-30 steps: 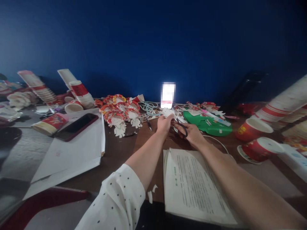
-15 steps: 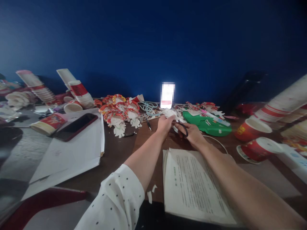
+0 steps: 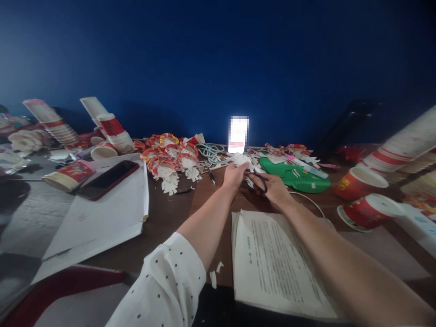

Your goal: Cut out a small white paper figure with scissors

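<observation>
While left hand (image 3: 233,175) pinches white paper cutout (image 3: 239,159) | right hand (image 3: 272,188) grips black scissors (image 3: 260,180) (blades hidden)

The propped phone screen (image 3: 238,134) is pixelated; its content is unreadable. The scissors (image 3: 259,180) blades are hidden behind the white paper cutout (image 3: 240,160) and the fingers. Print on the document (image 3: 275,263) is too small to read. The cup stack (image 3: 405,150) is cut off at the right edge.

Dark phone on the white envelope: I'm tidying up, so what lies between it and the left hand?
In the head view, between dark phone and left hand lie red-and-white paper figures and a pen.
</observation>
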Demonstrator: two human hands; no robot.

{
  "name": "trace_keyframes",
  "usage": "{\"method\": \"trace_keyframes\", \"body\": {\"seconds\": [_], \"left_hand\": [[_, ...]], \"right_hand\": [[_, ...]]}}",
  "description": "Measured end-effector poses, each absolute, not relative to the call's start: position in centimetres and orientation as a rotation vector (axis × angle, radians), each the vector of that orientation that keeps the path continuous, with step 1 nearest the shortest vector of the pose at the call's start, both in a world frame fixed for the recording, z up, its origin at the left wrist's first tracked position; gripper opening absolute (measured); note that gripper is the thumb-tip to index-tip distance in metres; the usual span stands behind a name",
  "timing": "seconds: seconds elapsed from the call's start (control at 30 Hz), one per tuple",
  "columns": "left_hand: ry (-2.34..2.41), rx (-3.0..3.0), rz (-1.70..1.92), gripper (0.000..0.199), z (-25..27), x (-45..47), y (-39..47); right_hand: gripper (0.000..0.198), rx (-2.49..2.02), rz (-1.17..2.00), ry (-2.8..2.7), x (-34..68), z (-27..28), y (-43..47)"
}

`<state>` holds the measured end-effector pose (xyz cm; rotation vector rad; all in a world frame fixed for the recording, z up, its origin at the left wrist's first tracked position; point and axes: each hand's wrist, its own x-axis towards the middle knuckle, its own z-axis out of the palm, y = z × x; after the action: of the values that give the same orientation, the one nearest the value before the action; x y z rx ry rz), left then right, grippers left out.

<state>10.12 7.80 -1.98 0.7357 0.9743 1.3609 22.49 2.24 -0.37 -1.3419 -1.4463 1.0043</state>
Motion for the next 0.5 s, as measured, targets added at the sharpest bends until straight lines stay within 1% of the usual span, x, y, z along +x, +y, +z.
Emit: {"method": "trace_keyframes", "body": {"seconds": [0.1,0.33,0.5], "left_hand": [[0.949,0.774,1.387,0.013,-1.86,10.22,7.73],[0.960,0.772,1.383,0.010,-1.83,10.30,7.56],[0.971,0.764,1.447,0.016,-2.24,10.21,7.82]], "right_hand": [[0.055,-1.335,0.988,-1.462,22.55,-0.62,2.33],[0.059,-1.354,0.945,-1.504,22.48,-0.35,2.19],[0.055,-1.327,1.002,-1.502,22.24,-0.02,1.97]]}}
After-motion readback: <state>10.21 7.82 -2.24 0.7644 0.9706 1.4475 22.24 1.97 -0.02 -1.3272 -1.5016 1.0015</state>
